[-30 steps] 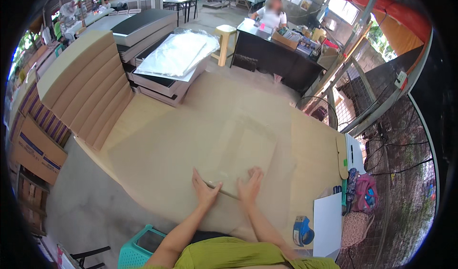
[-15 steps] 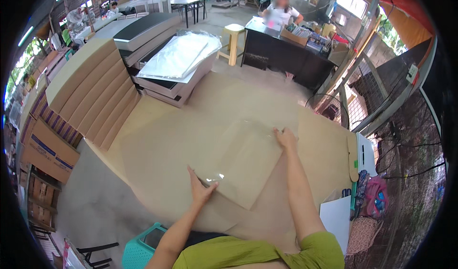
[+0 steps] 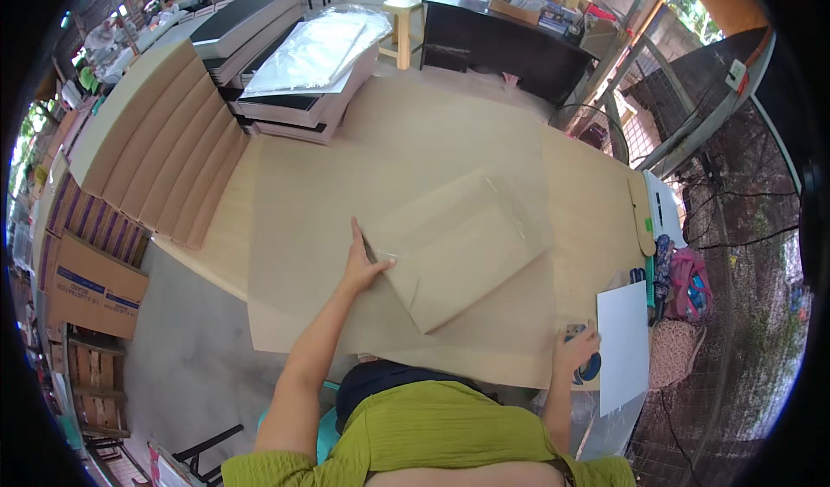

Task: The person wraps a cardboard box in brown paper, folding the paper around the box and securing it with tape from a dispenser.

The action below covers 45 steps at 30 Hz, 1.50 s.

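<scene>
A flat rectangular brown pack [image 3: 467,249], with clear shiny film glinting at its edges, lies tilted on a large sheet of brown paper [image 3: 303,314]. My left hand [image 3: 367,262] grips its left corner, thumb on top and forefinger stretched along the edge. At the table's near right, my right hand [image 3: 577,349] has its fingers curled round a dark blue thing [image 3: 591,369] with a rounded end. It resembles a tape dispenser, but the hand covers part of it.
Brown padded boards [image 3: 164,141] stand at the left, beside stacked dark-topped boards bearing plastic-wrapped white sheets [image 3: 316,50]. At the right lie a white board [image 3: 622,344], a pink bag [image 3: 689,280] and a patterned pouch [image 3: 674,344]. Beyond are a yellow stool [image 3: 403,33] and black desk [image 3: 501,50].
My right hand has left the pack's far edge and moved to the dark blue thing at the near right. The pack has turned and shifted; my left hand stays on it. The view has tilted down.
</scene>
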Each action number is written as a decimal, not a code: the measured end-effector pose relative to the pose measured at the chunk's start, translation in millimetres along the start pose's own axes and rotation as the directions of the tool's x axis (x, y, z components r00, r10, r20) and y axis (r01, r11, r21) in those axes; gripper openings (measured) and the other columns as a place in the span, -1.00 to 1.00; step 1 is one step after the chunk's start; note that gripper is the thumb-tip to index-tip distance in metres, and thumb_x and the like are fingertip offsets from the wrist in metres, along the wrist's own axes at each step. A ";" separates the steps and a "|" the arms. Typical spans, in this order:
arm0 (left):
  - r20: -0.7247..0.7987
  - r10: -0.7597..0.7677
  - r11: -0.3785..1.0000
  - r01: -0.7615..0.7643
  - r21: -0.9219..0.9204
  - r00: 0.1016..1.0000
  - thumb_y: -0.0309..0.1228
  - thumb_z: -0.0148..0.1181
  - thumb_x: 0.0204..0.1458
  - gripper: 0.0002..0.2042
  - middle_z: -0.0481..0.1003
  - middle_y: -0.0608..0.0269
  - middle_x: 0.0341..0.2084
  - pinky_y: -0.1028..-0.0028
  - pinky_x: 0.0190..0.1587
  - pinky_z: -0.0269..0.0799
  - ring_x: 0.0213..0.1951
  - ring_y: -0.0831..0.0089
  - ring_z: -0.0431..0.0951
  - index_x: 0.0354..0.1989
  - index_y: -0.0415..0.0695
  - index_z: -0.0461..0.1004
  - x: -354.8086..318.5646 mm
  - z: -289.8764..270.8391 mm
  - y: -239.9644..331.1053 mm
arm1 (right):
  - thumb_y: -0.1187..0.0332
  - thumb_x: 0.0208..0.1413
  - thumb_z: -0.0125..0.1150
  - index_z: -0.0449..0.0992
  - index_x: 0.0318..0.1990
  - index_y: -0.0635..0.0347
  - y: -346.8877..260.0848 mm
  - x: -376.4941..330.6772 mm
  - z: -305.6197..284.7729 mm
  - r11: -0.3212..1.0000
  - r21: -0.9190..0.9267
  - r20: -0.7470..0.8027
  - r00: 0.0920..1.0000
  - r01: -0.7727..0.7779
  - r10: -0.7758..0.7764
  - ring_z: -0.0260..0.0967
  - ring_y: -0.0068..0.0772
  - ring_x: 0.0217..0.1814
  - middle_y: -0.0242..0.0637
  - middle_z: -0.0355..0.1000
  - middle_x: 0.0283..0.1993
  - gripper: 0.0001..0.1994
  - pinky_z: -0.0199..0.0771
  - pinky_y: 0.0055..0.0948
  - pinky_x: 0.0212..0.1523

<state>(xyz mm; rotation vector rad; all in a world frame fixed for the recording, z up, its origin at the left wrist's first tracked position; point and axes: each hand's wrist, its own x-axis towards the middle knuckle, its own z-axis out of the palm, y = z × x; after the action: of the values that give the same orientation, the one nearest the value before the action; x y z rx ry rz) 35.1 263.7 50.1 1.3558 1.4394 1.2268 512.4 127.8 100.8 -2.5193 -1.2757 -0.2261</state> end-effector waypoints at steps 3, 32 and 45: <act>-0.005 -0.009 0.999 0.009 0.048 1.000 -0.22 0.56 -0.34 0.37 0.14 -0.31 0.34 0.17 0.39 0.06 0.37 -0.07 0.17 0.49 -0.17 -0.52 1.2 3.0 -4.3 | 0.36 -0.10 0.41 0.01 0.46 0.11 40.1 -38.6 13.2 0.981 -0.186 -0.065 0.996 0.055 -0.068 0.22 0.26 0.09 0.19 0.22 0.06 -0.07 0.23 0.06 0.18; -0.473 -0.202 0.864 0.384 0.326 0.858 -0.14 -0.03 0.23 -0.30 -0.13 -0.20 0.46 -0.16 0.42 -0.25 0.48 -0.12 -0.18 0.46 -0.25 -0.03 -48.8 79.4 13.9 | -0.03 -0.02 0.27 0.51 0.19 0.00 -383.8 -40.7 -30.0 0.594 0.403 0.411 0.442 0.697 -0.797 0.53 0.06 -0.01 -0.03 0.58 -0.09 -0.40 0.52 -0.09 0.02; -0.518 -0.242 0.873 0.417 0.253 0.821 -0.19 -0.09 0.29 -0.38 -0.08 -0.12 0.46 -0.18 0.42 -0.30 0.48 -0.09 -0.15 0.49 -0.08 -0.02 -50.2 80.4 6.7 | 0.09 -0.09 0.22 0.63 -0.03 0.14 -404.9 -27.6 -50.1 0.401 0.274 0.670 0.126 0.874 -0.731 0.54 0.07 -0.04 0.04 0.57 -0.10 -0.52 0.53 -0.13 0.05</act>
<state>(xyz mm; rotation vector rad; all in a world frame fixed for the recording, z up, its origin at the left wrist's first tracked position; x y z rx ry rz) 120.1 223.8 35.7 0.9824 2.2366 1.1359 169.5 315.3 221.2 -1.6344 -3.0513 0.5458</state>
